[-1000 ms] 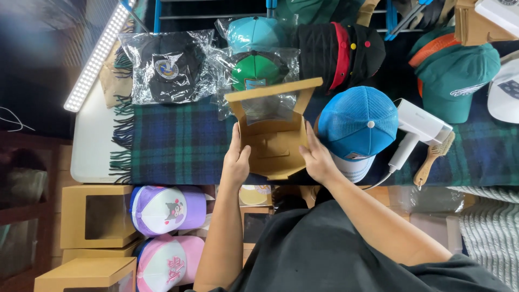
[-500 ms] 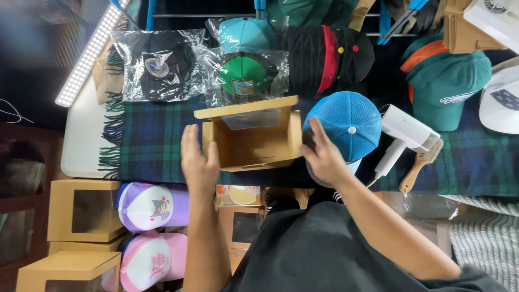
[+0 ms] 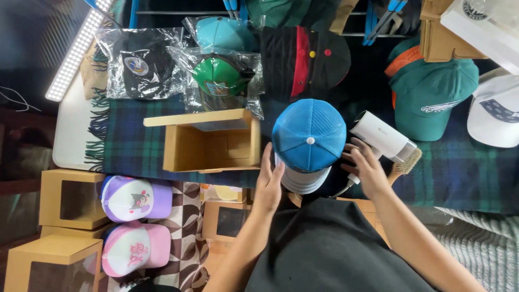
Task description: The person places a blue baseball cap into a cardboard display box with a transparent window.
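A blue mesh-backed cap (image 3: 309,141) sits crown up on the plaid blanket (image 3: 135,146), near the table's front edge. My left hand (image 3: 268,183) lies flat against the cap's left side, fingers apart. My right hand (image 3: 366,167) reaches in from the cap's right side, fingers spread, beside a white hand-held steamer (image 3: 381,137). An open brown cardboard box (image 3: 208,141) lies on its side on the blanket, just left of the cap, with neither hand on it.
Bagged caps (image 3: 219,75) and a black-and-red cap (image 3: 303,62) lie at the back. Green (image 3: 432,94) and white (image 3: 494,116) caps are at right. A wooden brush (image 3: 403,165) lies by the steamer. Windowed boxes (image 3: 67,197) and pink and purple caps (image 3: 135,199) are stacked lower left.
Both hands have let go of the cardboard box, which now rests further left on the blanket. The hands have moved right, to either side of the blue cap.
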